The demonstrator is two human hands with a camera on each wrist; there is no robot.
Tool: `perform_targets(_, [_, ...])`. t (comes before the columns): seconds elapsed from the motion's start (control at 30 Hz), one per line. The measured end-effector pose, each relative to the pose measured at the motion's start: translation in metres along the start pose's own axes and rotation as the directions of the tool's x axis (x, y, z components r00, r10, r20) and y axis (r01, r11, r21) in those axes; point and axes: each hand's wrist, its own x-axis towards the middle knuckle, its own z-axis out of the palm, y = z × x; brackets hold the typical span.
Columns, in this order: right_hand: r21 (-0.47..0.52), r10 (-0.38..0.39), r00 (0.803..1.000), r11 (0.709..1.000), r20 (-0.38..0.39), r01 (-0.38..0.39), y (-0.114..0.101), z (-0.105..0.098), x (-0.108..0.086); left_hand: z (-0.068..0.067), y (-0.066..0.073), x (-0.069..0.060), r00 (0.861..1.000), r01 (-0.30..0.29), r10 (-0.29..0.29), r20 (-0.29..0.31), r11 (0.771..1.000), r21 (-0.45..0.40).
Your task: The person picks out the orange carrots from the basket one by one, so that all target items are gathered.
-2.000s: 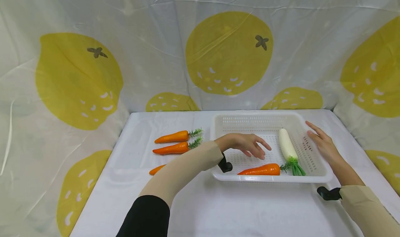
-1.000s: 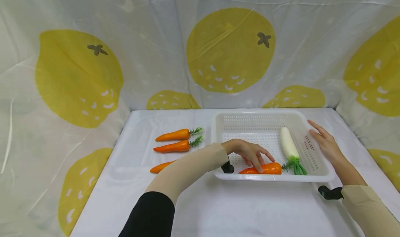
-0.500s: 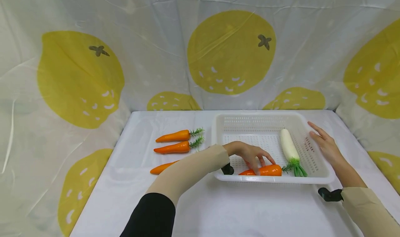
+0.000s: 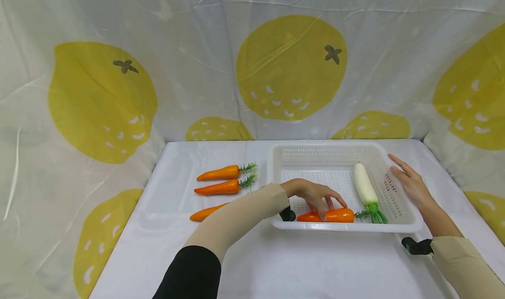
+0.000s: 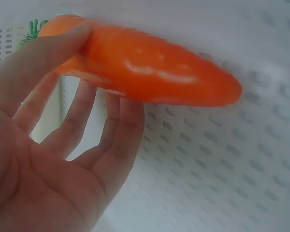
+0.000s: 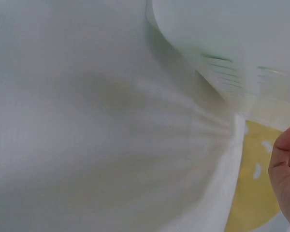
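Note:
In the head view my left hand (image 4: 315,196) reaches down into a white perforated plastic basket (image 4: 343,227). It pinches an orange carrot (image 4: 341,215) lying along the basket's front side. The left wrist view shows the thumb on one side of the carrot (image 5: 159,67) and the fingers on the other. A white radish (image 4: 364,183) with green leaf stems lies at the right of the basket, close to the carrot's leafy end. My right hand (image 4: 412,185) rests against the basket's right rim with fingers extended; the right wrist view catches only part of this hand (image 6: 286,169).
To the left of the basket, two carrots lie side by side, an upper carrot (image 4: 221,173) and a lower carrot (image 4: 218,187). A third carrot (image 4: 205,213) is partly hidden under my left sleeve. A white cloth covers the table (image 4: 307,264); a lemon-print curtain (image 4: 189,80) hangs behind.
My left hand has lowered from above the basket onto the carrot and taken hold of it. The carrot has shifted slightly left. My right hand has stayed at the rim.

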Motion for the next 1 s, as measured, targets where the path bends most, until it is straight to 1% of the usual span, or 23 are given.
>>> perform_targets(0.17, [0.001, 0.001, 1.0, 1.0, 0.005, -0.001, 0.001, 0.0, -0.001, 0.0, 0.0, -0.002, 1.0, 0.002, -0.002, -0.016, 1.0, -0.005])
perform_targets(0.27, [-0.024, 0.003, 1.0, 1.0, 0.002, -0.003, 0.001, 0.0, -0.001, 0.001, 0.001, -0.003, 1.0, -0.001, 0.001, -0.009, 1.0, 0.0])
perform_targets(0.4, [-0.024, 0.0, 1.0, 1.0, -0.002, 0.0, 0.0, 0.0, -0.001, 0.0, 0.002, -0.005, 1.0, -0.017, 0.017, -0.002, 1.0, -0.007])
perform_targets(0.63, [0.018, -0.005, 1.0, 1.0, 0.003, 0.005, 0.0, 0.0, -0.001, -0.004, 0.007, -0.011, 0.999, -0.048, 0.048, -0.003, 0.998, -0.034])
perform_targets(0.8, [0.013, -0.011, 1.0, 1.0, 0.002, 0.011, -0.001, 0.001, -0.001, -0.012, 0.013, -0.022, 0.995, -0.096, 0.096, -0.019, 0.995, -0.037])
perform_targets(0.9, [0.015, -0.02, 1.0, 1.0, 0.005, 0.02, -0.001, 0.0, -0.001, -0.016, 0.018, -0.033, 0.989, -0.148, 0.147, -0.024, 0.989, -0.013])
perform_targets(1.0, [0.049, -0.026, 1.0, 0.998, 0.012, 0.026, 0.0, 0.0, -0.001, -0.02, 0.021, -0.047, 0.978, -0.205, 0.206, -0.028, 0.978, 0.041])
